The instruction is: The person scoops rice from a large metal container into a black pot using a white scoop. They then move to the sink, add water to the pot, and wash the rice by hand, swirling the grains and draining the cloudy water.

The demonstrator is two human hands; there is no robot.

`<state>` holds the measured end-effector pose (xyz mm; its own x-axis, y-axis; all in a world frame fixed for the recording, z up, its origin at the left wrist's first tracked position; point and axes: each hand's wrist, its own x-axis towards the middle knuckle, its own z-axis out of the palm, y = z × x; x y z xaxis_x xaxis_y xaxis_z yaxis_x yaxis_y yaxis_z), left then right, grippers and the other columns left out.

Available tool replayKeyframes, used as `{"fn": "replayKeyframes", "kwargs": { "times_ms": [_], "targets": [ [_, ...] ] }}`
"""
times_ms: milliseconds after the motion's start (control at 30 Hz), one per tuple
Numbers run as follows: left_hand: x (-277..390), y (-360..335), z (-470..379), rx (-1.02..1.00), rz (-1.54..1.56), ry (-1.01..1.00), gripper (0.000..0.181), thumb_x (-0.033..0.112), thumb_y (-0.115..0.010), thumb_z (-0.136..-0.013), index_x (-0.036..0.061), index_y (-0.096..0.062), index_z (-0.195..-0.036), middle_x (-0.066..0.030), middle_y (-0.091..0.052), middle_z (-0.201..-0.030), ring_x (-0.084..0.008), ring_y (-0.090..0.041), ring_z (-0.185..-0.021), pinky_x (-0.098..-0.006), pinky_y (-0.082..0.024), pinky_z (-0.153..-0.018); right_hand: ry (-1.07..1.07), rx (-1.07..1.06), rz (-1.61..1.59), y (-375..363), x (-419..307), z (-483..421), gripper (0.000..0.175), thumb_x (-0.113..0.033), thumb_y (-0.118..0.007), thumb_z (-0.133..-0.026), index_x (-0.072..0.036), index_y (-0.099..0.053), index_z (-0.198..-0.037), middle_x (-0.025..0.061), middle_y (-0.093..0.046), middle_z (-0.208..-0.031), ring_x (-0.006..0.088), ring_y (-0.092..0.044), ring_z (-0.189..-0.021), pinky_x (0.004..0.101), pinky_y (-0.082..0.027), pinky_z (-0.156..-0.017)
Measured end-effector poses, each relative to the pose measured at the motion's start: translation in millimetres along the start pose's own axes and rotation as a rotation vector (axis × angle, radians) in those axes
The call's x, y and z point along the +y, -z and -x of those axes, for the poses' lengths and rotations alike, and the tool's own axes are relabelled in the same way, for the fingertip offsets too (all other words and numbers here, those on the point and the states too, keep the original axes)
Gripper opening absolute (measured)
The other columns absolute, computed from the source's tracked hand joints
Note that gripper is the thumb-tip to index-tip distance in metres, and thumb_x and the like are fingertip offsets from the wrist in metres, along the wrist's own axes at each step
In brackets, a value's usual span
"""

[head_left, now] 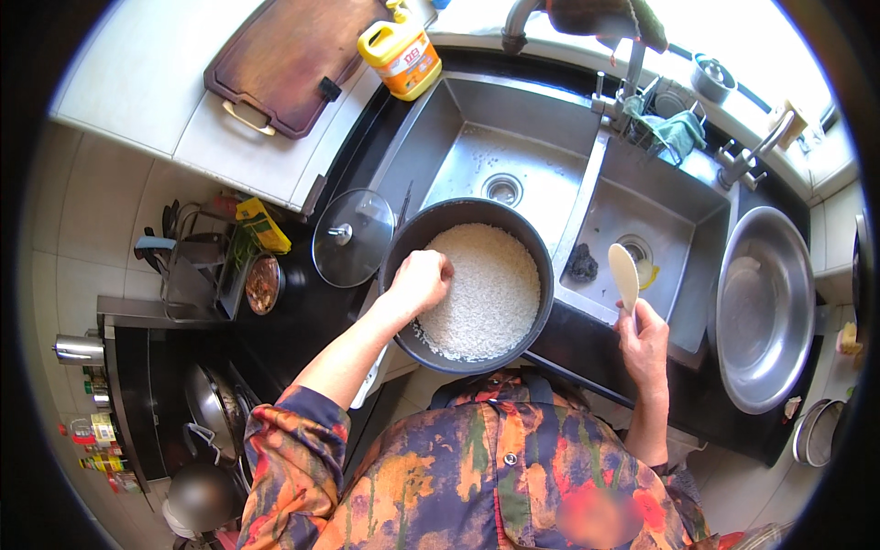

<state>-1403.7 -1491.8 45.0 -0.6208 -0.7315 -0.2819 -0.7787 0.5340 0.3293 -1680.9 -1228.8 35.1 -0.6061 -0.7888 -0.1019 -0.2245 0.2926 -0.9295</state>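
Observation:
A dark round pot of uncooked white rice is right in front of me, at the near edge of the sink. My left hand reaches over its left rim, fingers curled down at the rice; whether any grains are in them is hidden. In my right hand is a pale rice paddle, held by the handle with its blade up, apart from the pot and over the front edge of the right sink basin.
A glass lid lies left of the pot. Beyond is the left sink basin, with a yellow detergent jug at its corner. A large metal bowl sits at right. A dark scouring pad and a knife rack are also visible.

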Motion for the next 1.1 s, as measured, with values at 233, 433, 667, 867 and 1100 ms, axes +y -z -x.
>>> {"fn": "replayKeyframes", "kwargs": {
  "times_ms": [233, 433, 667, 867, 1100],
  "targets": [
    [1, -5, -4, -0.006, -0.016, 0.017, 0.016, 0.013, -0.07, -0.075, 0.002, -0.074, -0.086, -0.0174, -0.072, -0.082, -0.0311, -0.071, -0.081, -0.0381, -0.056, -0.08, 0.011, 0.003, 0.016, 2, -2, -4, 0.013, -0.008, -0.055, -0.097, 0.0, -0.064, -0.102, -0.002, -0.057, -0.068, 0.0031, -0.048, -0.055, 0.0208, -0.039, -0.049],
    [6, 22, 0, -0.074, 0.168, 0.095, 0.012, 0.011, -0.071, -0.082, 0.0001, -0.072, -0.085, -0.0134, -0.07, -0.076, -0.0218, -0.071, -0.072, -0.0347, -0.057, -0.065, -0.036, 0.0, 0.004, 0, -10, -7, 0.013, -0.008, -0.057, -0.095, 0.002, -0.065, -0.1, 0.0012, -0.056, -0.067, 0.0064, -0.05, -0.06, 0.0253, -0.042, -0.056],
    [31, 55, 22, -0.312, 1.403, 0.334, 0.018, 0.019, -0.071, -0.092, 0.0034, -0.066, -0.098, -0.0036, -0.068, -0.085, -0.0111, -0.067, -0.071, -0.0213, -0.055, -0.059, 0.017, 0.002, 0.017, -2, -5, -11, 0.013, -0.009, -0.057, -0.096, 0.001, -0.064, -0.1, -0.0005, -0.057, -0.068, 0.0052, -0.05, -0.06, 0.0241, -0.041, -0.054],
    [72, 52, 33, -0.446, 1.758, 0.226, 0.02, 0.018, -0.063, -0.097, 0.0012, -0.065, -0.108, -0.0079, -0.07, -0.097, -0.0158, -0.071, -0.086, -0.0252, -0.059, -0.072, -0.029, -0.002, -0.004, -2, -20, -15, 0.013, -0.008, -0.059, -0.093, 0.003, -0.064, -0.098, 0.0025, -0.057, -0.066, 0.0082, -0.052, -0.062, 0.0272, -0.045, -0.059],
    [97, 59, 37, -0.504, 1.794, 0.223, 0.025, 0.018, -0.06, -0.098, -0.0017, -0.064, -0.113, -0.0096, -0.071, -0.101, -0.0171, -0.071, -0.089, -0.0261, -0.06, -0.074, 0.006, -0.012, -0.003, 0, -6, -11, 0.013, -0.01, -0.056, -0.098, 0.0, -0.064, -0.1, -0.0019, -0.057, -0.068, 0.0028, -0.047, -0.055, 0.0211, -0.038, -0.049]
  ]
}}
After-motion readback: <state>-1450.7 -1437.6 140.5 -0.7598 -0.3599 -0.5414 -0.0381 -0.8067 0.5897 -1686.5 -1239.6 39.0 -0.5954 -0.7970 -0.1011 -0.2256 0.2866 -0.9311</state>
